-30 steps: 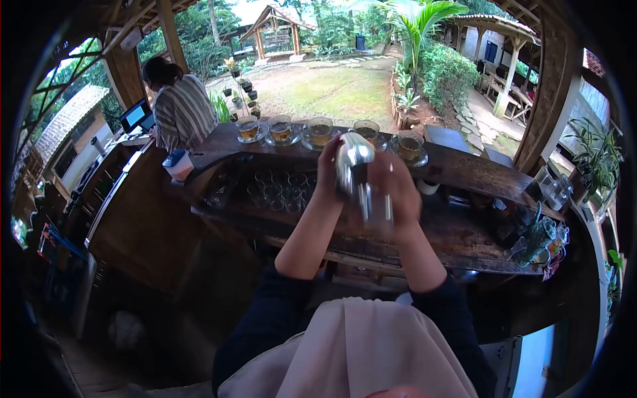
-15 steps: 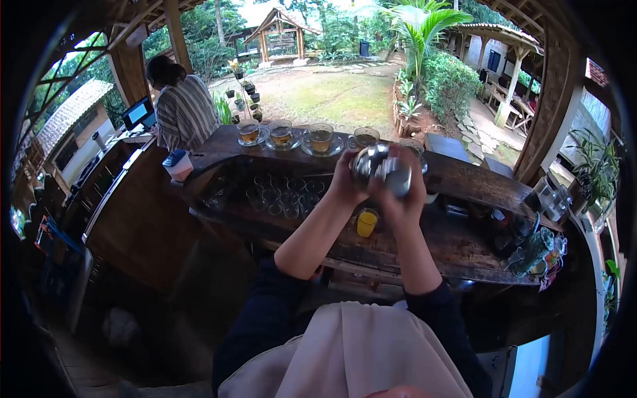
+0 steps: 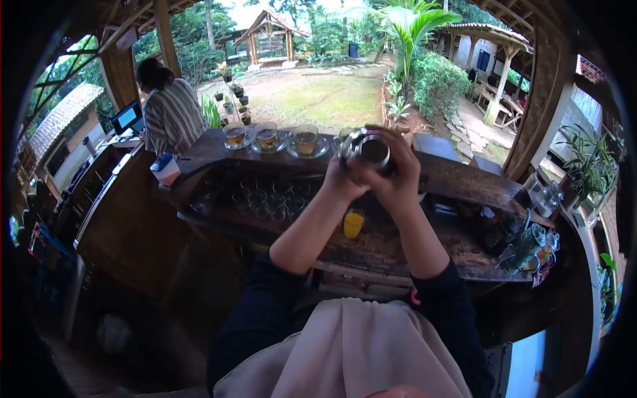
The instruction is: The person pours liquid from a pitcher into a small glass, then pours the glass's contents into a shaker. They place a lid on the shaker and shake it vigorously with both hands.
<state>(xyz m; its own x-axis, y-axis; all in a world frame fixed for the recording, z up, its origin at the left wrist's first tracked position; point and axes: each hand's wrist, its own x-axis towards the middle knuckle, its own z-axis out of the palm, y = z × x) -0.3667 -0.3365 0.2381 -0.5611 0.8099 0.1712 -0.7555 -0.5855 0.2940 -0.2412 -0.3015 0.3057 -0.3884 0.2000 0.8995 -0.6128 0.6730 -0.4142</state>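
Both my hands are raised over the wooden counter, wrapped round a shiny metal cocktail shaker (image 3: 375, 152). My left hand (image 3: 344, 178) grips its left side from below. Around the right side and top curl the fingers of my right hand (image 3: 402, 166). One round end of the shaker faces me, and its far part is hidden by my hands. Below them, a glass of yellow-orange drink (image 3: 353, 225) stands on the lower counter. Glass cups of amber drink on saucers, one nearest being this cup (image 3: 306, 142), line the upper ledge behind my hands.
Several clear glasses (image 3: 269, 200) sit on the lower level at left. A white-and-dark container (image 3: 166, 170) stands at the ledge's left end. To the right are a glass jar (image 3: 545, 197) and green glassware (image 3: 529, 249). A person in a striped shirt (image 3: 174, 114) stands at a screen.
My hands have moved up and slightly left with the shaker, whose round end has turned toward me. The whole view has shifted a little.
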